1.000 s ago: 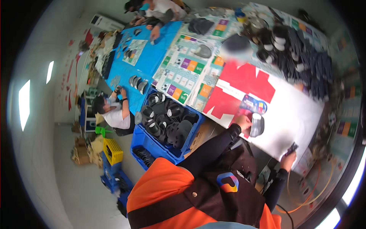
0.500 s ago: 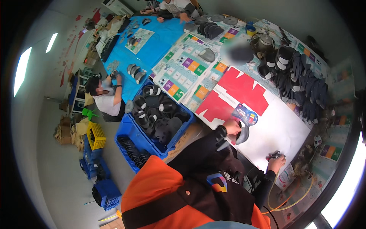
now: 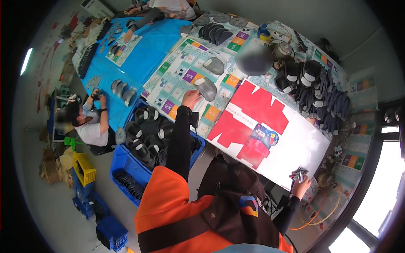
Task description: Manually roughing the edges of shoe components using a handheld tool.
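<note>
My left hand (image 3: pixel 192 98) reaches far over the table, its fingertips at the lower left edge of a smooth grey curved piece (image 3: pixel 207 89), shaped like a toe cap. That piece lies on or just above patterned sheets (image 3: pixel 172 82). A second grey curved piece (image 3: pixel 214 66) rests just beyond it. At the table's near right edge, my right hand (image 3: pixel 301 188) is wrapped round a small metal spray gun (image 3: pixel 299 173). Between my hands lies a white board (image 3: pixel 295 145) with red cut-out shapes (image 3: pixel 257 107) and a round-ended blue card (image 3: pixel 265 134).
A blue crate (image 3: pixel 120 159) full of dark curved pieces stands left of me. Stacked dark pieces (image 3: pixel 322 90) and a metal pot (image 3: pixel 282 50) occupy the far right. Yellow and orange hoses (image 3: pixel 322 211) hang below my right hand. One co-worker (image 3: pixel 90 122) sits left; another (image 3: pixel 168 8) is across.
My left hand has carried the grey curved piece from over the white board, left and away, to the patterned sheets. My right hand keeps the spray gun near the same corner. The view has shifted.
</note>
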The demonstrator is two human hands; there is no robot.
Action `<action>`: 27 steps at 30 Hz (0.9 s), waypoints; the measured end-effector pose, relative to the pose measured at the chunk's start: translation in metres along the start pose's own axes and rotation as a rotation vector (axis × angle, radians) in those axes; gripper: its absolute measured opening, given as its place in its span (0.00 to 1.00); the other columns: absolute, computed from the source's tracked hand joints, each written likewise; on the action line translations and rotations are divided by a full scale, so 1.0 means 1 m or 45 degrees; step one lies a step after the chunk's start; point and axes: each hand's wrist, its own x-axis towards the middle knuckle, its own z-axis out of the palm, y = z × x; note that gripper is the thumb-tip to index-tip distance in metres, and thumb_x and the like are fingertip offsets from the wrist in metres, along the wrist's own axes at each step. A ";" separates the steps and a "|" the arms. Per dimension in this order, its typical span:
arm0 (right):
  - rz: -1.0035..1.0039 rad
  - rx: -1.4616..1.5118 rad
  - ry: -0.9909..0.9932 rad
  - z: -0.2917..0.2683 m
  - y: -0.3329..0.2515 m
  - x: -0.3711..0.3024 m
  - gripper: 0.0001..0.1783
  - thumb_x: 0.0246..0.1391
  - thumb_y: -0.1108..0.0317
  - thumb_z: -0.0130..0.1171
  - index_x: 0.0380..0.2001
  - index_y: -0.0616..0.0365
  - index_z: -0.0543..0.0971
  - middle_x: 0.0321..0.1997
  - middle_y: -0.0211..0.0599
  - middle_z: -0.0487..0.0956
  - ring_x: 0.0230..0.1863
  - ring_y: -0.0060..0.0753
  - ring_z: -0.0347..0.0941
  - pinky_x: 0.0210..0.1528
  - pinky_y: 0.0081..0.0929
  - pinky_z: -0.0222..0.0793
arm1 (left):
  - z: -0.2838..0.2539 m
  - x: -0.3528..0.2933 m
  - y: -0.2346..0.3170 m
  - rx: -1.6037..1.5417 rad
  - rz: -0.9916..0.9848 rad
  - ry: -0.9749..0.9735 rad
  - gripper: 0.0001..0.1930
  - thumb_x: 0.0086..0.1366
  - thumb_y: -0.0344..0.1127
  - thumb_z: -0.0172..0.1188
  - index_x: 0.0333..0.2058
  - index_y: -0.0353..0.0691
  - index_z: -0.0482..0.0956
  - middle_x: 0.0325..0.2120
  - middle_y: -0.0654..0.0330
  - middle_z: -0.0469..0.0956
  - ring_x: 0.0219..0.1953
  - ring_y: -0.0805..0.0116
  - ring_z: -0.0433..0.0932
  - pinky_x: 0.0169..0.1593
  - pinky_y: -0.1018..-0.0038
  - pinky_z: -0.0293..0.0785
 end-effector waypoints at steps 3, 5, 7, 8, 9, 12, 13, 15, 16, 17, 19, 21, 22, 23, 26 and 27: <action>0.044 -0.088 -0.020 -0.012 -0.019 -0.034 0.26 0.50 0.73 0.62 0.55 0.60 0.75 0.57 0.56 0.74 0.61 0.61 0.68 0.67 0.50 0.62 | -0.015 0.065 -0.005 -0.141 -0.052 0.114 0.08 0.73 0.31 0.60 0.45 0.35 0.72 0.46 0.52 0.79 0.53 0.54 0.80 0.57 0.58 0.81; 0.129 -0.112 -0.070 -0.026 -0.049 -0.053 0.23 0.50 0.73 0.62 0.52 0.61 0.77 0.56 0.55 0.75 0.61 0.59 0.69 0.66 0.49 0.63 | -0.035 0.097 -0.017 -0.282 -0.065 0.165 0.09 0.72 0.31 0.61 0.45 0.40 0.70 0.46 0.52 0.78 0.54 0.52 0.80 0.57 0.55 0.81; 0.126 -0.131 -0.079 -0.033 -0.063 -0.066 0.23 0.50 0.73 0.63 0.51 0.61 0.77 0.56 0.55 0.75 0.62 0.59 0.69 0.66 0.49 0.64 | -0.052 0.119 -0.033 -0.359 -0.070 0.168 0.10 0.72 0.31 0.61 0.46 0.41 0.70 0.47 0.54 0.78 0.54 0.52 0.80 0.57 0.56 0.81; 0.142 -0.139 -0.088 -0.037 -0.076 -0.072 0.22 0.50 0.73 0.63 0.50 0.62 0.78 0.56 0.55 0.75 0.62 0.59 0.69 0.66 0.49 0.64 | -0.052 0.129 -0.038 -0.420 -0.077 0.159 0.10 0.72 0.32 0.62 0.47 0.42 0.70 0.47 0.55 0.78 0.55 0.53 0.80 0.57 0.56 0.80; 0.182 -0.153 -0.104 -0.045 -0.088 -0.079 0.22 0.49 0.73 0.63 0.50 0.62 0.78 0.56 0.54 0.75 0.62 0.58 0.69 0.66 0.48 0.64 | -0.051 0.134 -0.044 -0.432 -0.081 0.154 0.10 0.72 0.32 0.62 0.47 0.42 0.70 0.47 0.55 0.78 0.55 0.53 0.80 0.57 0.56 0.80; 0.222 -0.169 -0.136 -0.055 -0.093 -0.092 0.22 0.49 0.74 0.63 0.50 0.62 0.78 0.56 0.54 0.75 0.63 0.58 0.68 0.66 0.47 0.64 | -0.027 0.130 -0.062 -0.408 -0.097 0.184 0.10 0.75 0.37 0.60 0.48 0.44 0.70 0.52 0.57 0.79 0.57 0.55 0.79 0.57 0.57 0.77; 0.232 -0.181 -0.124 -0.056 -0.096 -0.096 0.22 0.49 0.74 0.63 0.50 0.62 0.78 0.56 0.54 0.75 0.63 0.58 0.68 0.66 0.47 0.64 | -0.018 0.127 -0.062 -0.382 -0.100 0.164 0.11 0.76 0.40 0.58 0.50 0.44 0.70 0.55 0.58 0.78 0.58 0.56 0.79 0.57 0.58 0.76; 0.186 -0.202 -0.135 -0.057 -0.105 -0.090 0.22 0.49 0.74 0.61 0.50 0.63 0.78 0.56 0.54 0.75 0.62 0.57 0.68 0.67 0.46 0.64 | -0.029 0.117 -0.063 -0.371 -0.070 0.149 0.18 0.78 0.46 0.54 0.58 0.44 0.69 0.62 0.58 0.75 0.60 0.57 0.78 0.57 0.58 0.74; 0.091 -0.193 -0.181 -0.053 -0.113 -0.073 0.22 0.49 0.75 0.60 0.50 0.63 0.78 0.56 0.54 0.76 0.62 0.57 0.68 0.67 0.46 0.63 | -0.065 0.112 -0.066 -0.464 -0.051 0.134 0.21 0.78 0.44 0.53 0.63 0.43 0.67 0.61 0.56 0.75 0.59 0.57 0.79 0.57 0.57 0.74; 0.017 -0.207 -0.225 -0.049 -0.120 -0.062 0.22 0.49 0.75 0.60 0.50 0.63 0.78 0.56 0.54 0.76 0.62 0.57 0.68 0.67 0.46 0.63 | -0.069 0.105 -0.070 -0.243 -0.037 0.160 0.21 0.78 0.45 0.50 0.63 0.41 0.68 0.60 0.55 0.75 0.58 0.57 0.79 0.57 0.58 0.74; -0.036 -0.214 -0.191 -0.048 -0.120 -0.062 0.21 0.50 0.74 0.60 0.50 0.61 0.78 0.54 0.52 0.77 0.62 0.56 0.68 0.67 0.46 0.63 | -0.042 0.094 -0.057 -0.398 -0.205 0.265 0.19 0.75 0.45 0.54 0.58 0.40 0.71 0.54 0.53 0.78 0.49 0.58 0.82 0.52 0.61 0.78; -0.121 -0.240 -0.218 -0.046 -0.129 -0.051 0.20 0.52 0.73 0.60 0.50 0.61 0.79 0.53 0.52 0.77 0.61 0.55 0.69 0.66 0.46 0.64 | -0.042 0.058 -0.054 -0.359 -0.153 0.302 0.18 0.74 0.44 0.57 0.54 0.39 0.72 0.49 0.54 0.80 0.43 0.60 0.83 0.47 0.62 0.79; -0.174 -0.238 -0.232 -0.044 -0.130 -0.041 0.19 0.52 0.73 0.60 0.50 0.62 0.79 0.53 0.53 0.77 0.60 0.56 0.70 0.66 0.46 0.65 | -0.043 0.030 -0.047 -0.319 -0.161 0.312 0.18 0.73 0.44 0.59 0.53 0.39 0.73 0.47 0.54 0.81 0.41 0.61 0.83 0.45 0.63 0.79; -0.268 -0.261 -0.212 -0.039 -0.131 -0.029 0.19 0.54 0.72 0.59 0.50 0.63 0.79 0.53 0.53 0.77 0.59 0.56 0.71 0.65 0.46 0.66 | -0.057 0.002 -0.046 -0.170 -0.120 0.324 0.18 0.73 0.44 0.59 0.53 0.38 0.73 0.45 0.56 0.82 0.41 0.62 0.83 0.43 0.66 0.78; -0.367 -0.214 -0.326 -0.032 -0.179 0.009 0.22 0.56 0.71 0.56 0.54 0.63 0.77 0.55 0.54 0.75 0.62 0.57 0.69 0.67 0.49 0.62 | -0.150 -0.090 -0.078 0.374 0.238 0.933 0.19 0.66 0.41 0.68 0.45 0.31 0.78 0.37 0.57 0.84 0.38 0.68 0.82 0.43 0.73 0.77; -0.425 -0.220 -0.344 -0.031 -0.199 0.019 0.21 0.57 0.72 0.55 0.54 0.63 0.77 0.55 0.54 0.75 0.62 0.57 0.69 0.67 0.49 0.62 | -0.192 -0.123 -0.091 0.456 0.217 1.076 0.20 0.62 0.40 0.72 0.45 0.30 0.79 0.38 0.54 0.84 0.39 0.63 0.83 0.46 0.70 0.78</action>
